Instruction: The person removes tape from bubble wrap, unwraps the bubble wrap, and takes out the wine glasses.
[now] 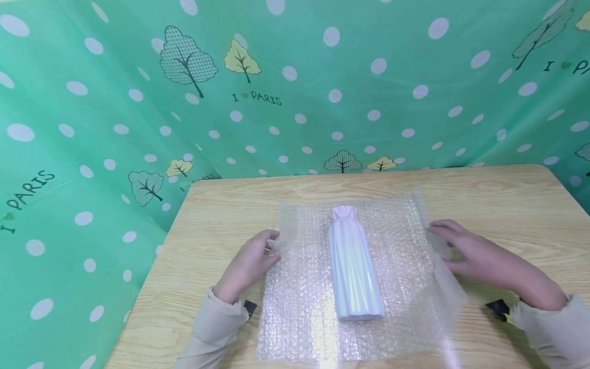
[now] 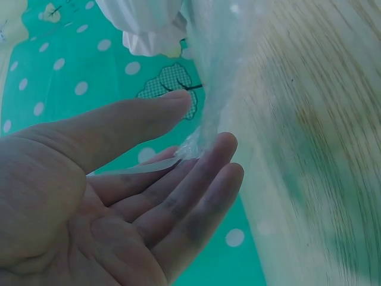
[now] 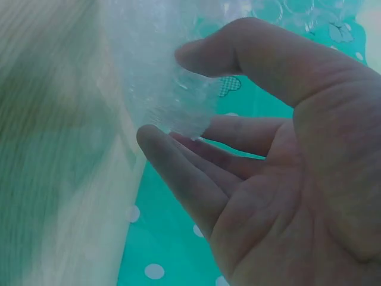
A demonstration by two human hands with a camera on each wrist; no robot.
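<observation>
A pale, glossy vase (image 1: pixel 355 266) with a fluted body and pinched neck lies on its side on a sheet of bubble wrap (image 1: pixel 299 297). My left hand (image 1: pixel 249 261) is at the sheet's left edge. In the left wrist view, the wrap touches the fingers (image 2: pixel 199 185), while the thumb stands apart from them. At the right edge, my right hand (image 1: pixel 470 253) has the raised margin of the wrap between its thumb and fingers. The right wrist view shows this edge against gently bent fingers (image 3: pixel 184 173), with a gap to the thumb.
The wooden table (image 1: pixel 221 205) lies under the sheet. Behind and left of it hangs a green dotted cloth (image 1: pixel 299 118) printed with trees and lettering. Small black pieces (image 1: pixel 499 309) show at both sleeve cuffs.
</observation>
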